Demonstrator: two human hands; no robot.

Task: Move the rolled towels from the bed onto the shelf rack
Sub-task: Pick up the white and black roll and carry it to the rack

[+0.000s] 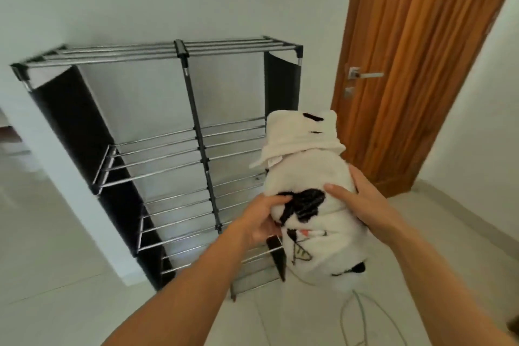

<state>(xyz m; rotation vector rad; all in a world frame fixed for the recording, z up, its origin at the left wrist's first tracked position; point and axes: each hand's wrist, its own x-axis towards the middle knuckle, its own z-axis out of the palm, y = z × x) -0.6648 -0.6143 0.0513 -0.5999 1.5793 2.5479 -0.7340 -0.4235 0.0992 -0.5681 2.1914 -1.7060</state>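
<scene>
I had the rolled towels (311,174) clamped between left grip (264,219) and right grip (362,202) — mid-carry — and judged the shelf rack (179,132) needed a level set-down next.

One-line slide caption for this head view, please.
Both hands, left hand and right hand, carry white rolled towels toward the shelf rack.

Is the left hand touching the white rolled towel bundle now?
Touching. The head view shows the left hand gripping the white rolled towel bundle at its lower left side, fingers pressed into the cloth.
</scene>
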